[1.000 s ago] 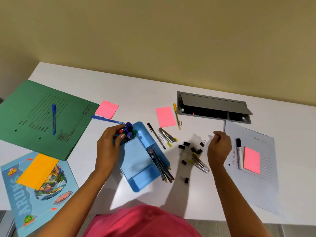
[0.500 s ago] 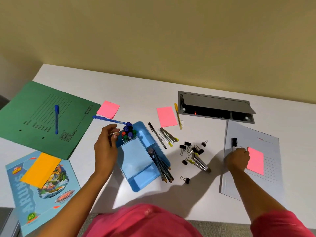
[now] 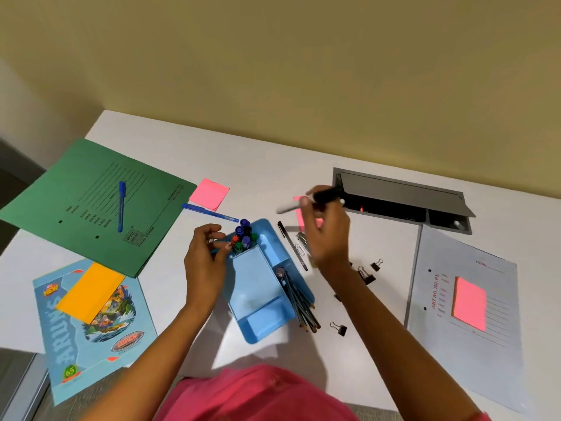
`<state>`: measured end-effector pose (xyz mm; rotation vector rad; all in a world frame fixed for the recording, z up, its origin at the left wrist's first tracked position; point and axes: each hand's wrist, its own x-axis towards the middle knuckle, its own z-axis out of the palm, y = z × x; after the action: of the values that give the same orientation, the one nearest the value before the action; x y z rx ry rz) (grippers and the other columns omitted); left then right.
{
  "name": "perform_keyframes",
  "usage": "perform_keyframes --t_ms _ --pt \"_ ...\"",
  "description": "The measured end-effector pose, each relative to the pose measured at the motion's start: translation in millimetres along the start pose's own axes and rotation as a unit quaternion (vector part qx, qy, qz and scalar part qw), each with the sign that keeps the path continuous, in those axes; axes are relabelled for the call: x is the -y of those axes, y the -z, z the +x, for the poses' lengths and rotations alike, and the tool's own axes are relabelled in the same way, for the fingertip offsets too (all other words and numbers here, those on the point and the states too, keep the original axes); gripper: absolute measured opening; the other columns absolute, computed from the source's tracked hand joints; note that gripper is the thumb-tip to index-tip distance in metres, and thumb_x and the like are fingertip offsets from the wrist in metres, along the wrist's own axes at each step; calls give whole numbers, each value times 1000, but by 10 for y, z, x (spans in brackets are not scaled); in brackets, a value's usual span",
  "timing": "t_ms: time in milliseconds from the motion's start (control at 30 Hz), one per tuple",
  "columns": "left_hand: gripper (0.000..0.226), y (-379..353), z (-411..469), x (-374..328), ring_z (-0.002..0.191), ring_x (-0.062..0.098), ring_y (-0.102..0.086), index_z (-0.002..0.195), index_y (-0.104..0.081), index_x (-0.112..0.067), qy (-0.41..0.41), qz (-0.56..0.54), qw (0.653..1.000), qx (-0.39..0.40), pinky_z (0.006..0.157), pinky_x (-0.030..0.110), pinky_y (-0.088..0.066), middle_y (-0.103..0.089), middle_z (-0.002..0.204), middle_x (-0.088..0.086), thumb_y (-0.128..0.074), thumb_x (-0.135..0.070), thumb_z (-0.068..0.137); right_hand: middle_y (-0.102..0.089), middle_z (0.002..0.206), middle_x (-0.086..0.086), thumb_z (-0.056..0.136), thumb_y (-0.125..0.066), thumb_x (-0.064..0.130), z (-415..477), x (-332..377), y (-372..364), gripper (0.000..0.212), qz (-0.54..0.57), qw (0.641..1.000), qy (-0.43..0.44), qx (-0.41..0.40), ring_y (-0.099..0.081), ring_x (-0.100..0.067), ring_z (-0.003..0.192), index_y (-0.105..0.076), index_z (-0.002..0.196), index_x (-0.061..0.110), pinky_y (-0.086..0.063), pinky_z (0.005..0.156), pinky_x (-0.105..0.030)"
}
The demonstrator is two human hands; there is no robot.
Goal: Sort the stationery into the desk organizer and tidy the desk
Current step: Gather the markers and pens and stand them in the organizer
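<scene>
Right hand (image 3: 326, 232) up off the white desk (image 3: 273, 153), fingers clamped round a white marker (image 3: 315, 199), black cap end pointing right toward the grey cable hatch (image 3: 400, 192), all a bit motion-blurred tbh. Left hand (image 3: 206, 262) parked at the far-left corner of the light blue desk organizer (image 3: 252, 275), fingers curled in by the rim, thumb right beside the bunch of pens (image 3: 244, 233) standing upright in that corner compartment. Honestly can't tell whether pinching anything or just resting there. Pencils (image 3: 296, 299) lying in the long compartment down the organizer's right side, ends poking out past the near rim. Loose stuff all over: blue pen (image 3: 209, 212) on the desk just beyond the organizer, second blue pen (image 3: 121, 206) lying on the green folder (image 3: 76, 202) off to the left, black pen (image 3: 291, 246) just right of the organizer with a paper clip (image 3: 300, 250) beside it, binder clips (image 3: 365, 275) scattered near the right forearm. Pink sticky pad (image 3: 209, 194) by the green folder's far corner, another pink pad (image 3: 470, 303) sitting on the grey folder (image 3: 464, 344) at the right, a third partly hidden behind the right hand. Orange pad (image 3: 91, 291) on top of a blue notebook (image 3: 91, 329) at the near left edge.
</scene>
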<state>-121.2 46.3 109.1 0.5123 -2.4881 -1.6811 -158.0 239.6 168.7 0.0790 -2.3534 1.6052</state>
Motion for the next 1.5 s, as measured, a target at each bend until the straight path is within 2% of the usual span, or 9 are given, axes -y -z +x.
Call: perform_keyframes --t_ms 100,233,500,767,1033,1100,1233,1367,1500 --pt "28 12 20 31 88 12 -61 113 -54 -12 -1 8 1000 -12 74 21 -46 -61 105 1 -56 2 90 -63 88 -1 95 -54 27 136 180 -306 13 -20 999 -3 41 -59 -11 73 -56 97 14 -53 63 -30" --pt "23 23 41 58 91 15 -60 109 -57 -15 -6 13 1000 -27 80 32 -51 -62 106 3 -53 -1 92 -62 87 -1 92 -59 27 217 233 -554 14 -42 990 44 129 -55 -11 73 -58 93 13 -44 65 -18" --pt "21 43 46 96 89 13 -58 107 -59 -16 -2 4 1000 -20 80 31 -50 -62 107 4 -55 -2 91 -55 87 -2 91 -59 27 234 57 -789 15 -183 941 101 268 -51 -15 78 -55 90 13 -46 67 -31" --pt "22 41 64 90 90 13 -61 110 -61 -15 5 7 1000 5 71 10 -44 -66 107 1 -59 -5 91 -57 95 -8 90 -60 27 245 92 -817 17 -231 919 106 301 -49 -21 92 -60 93 10 -43 72 -33" --pt "19 35 70 29 86 7 -62 104 -62 -18 0 15 1000 14 69 -2 -41 -69 101 -2 -61 -5 89 -58 93 -11 88 -63 20 263 83 -803 13 -264 901 130 318 -48 -25 92 -64 93 8 -45 74 -40" --pt "20 30 79 35 86 8 -62 103 -62 -19 -3 23 1000 14 70 2 -42 -69 101 -1 -61 -4 89 -58 95 -12 87 -65 22 226 67 -829 17 -272 896 120 330 -49 -27 94 -65 96 8 -45 76 -39" --pt "21 38 94 29 88 14 -63 104 -61 -20 -18 35 999 6 72 13 -44 -66 104 2 -59 -5 90 -57 108 -9 88 -65 23 176 58 -815 30 -216 921 94 311 -51 -24 102 -59 115 11 -46 83 -36" --pt "21 45 96 -34 86 14 -61 110 -62 -14 -40 50 998 0 70 8 -41 -64 107 4 -60 -6 90 -58 108 -5 91 -59 11 186 186 -780 24 -143 942 111 283 -57 -16 94 -60 115 12 -50 82 -29" --pt "22 32 102 -71 86 11 -60 109 -62 -16 -43 41 998 -1 68 0 -41 -65 107 1 -60 -5 90 -57 103 -9 91 -55 2 155 170 -768 22 -170 935 160 268 -59 -21 85 -64 111 5 -52 74 -33"
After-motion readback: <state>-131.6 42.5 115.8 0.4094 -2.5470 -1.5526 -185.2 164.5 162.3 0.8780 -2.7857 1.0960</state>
